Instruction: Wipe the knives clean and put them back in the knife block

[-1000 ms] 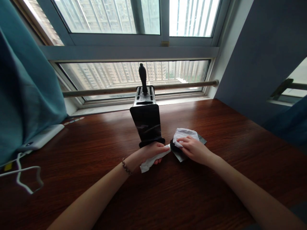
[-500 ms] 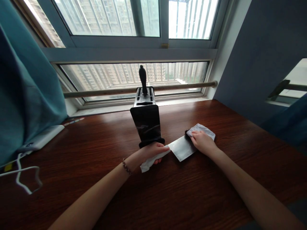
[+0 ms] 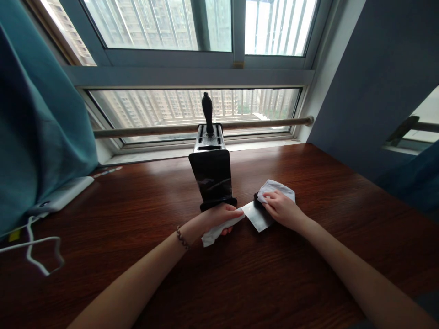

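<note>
A cleaver with a broad silver blade (image 3: 259,218) lies low over the table, its handle end towards the left. My left hand (image 3: 222,214) is closed round that end through a white cloth (image 3: 216,234), which hides the handle. On the blade, my right hand (image 3: 281,209) presses a bunched white cloth (image 3: 277,188), fingers closed on it. Something dark shows at the cloth's left edge; I cannot tell what. Just behind my left hand stands a black upright panel (image 3: 212,178) on a black base.
Behind the panel is a knife block (image 3: 210,138) with a black-handled knife (image 3: 207,112) upright in it. A white power strip or box (image 3: 65,195) with a white cable (image 3: 30,249) lies at left by the blue curtain (image 3: 61,109). The brown table (image 3: 164,183) meets the window.
My right hand and its cloth have slid left along the blade, towards my left hand, covering more of the metal. My left hand keeps its grip in place.
</note>
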### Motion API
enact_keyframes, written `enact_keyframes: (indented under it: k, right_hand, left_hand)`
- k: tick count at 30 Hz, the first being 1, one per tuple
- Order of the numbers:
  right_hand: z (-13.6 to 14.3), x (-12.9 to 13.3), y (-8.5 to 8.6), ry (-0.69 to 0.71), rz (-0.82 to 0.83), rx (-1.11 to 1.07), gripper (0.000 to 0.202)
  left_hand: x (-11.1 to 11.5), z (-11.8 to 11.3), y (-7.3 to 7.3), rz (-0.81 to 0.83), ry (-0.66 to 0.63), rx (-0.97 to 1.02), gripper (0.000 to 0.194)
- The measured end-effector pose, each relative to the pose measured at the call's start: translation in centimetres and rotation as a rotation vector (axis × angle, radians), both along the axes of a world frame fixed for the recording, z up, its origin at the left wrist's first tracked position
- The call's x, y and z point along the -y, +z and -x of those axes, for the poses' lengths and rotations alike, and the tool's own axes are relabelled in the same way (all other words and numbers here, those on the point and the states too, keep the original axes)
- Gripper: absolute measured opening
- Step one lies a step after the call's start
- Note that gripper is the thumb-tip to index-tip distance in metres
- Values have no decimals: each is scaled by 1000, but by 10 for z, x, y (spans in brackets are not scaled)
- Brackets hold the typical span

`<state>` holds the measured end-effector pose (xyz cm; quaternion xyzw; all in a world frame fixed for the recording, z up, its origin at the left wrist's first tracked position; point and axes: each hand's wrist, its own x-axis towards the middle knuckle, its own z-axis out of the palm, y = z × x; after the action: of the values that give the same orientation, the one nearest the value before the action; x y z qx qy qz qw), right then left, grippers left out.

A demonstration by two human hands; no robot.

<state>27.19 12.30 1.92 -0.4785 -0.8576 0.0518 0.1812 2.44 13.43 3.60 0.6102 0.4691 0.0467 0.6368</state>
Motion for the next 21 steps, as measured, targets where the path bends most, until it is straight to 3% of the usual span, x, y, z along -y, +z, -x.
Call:
enact_keyframes:
  k: [4, 7, 21]
  right_hand:
    - [9, 7, 4, 148, 43, -103, 31]
    - [9, 8, 3, 168, 57, -133, 31]
    - [3, 0, -4, -113, 31, -48, 28]
  left_hand:
    - [-3, 0, -5, -1, 1, -19, 38]
    - [-5, 1, -8, -1, 3, -22, 42]
    - [-3, 0, -4, -4, -13, -9, 48]
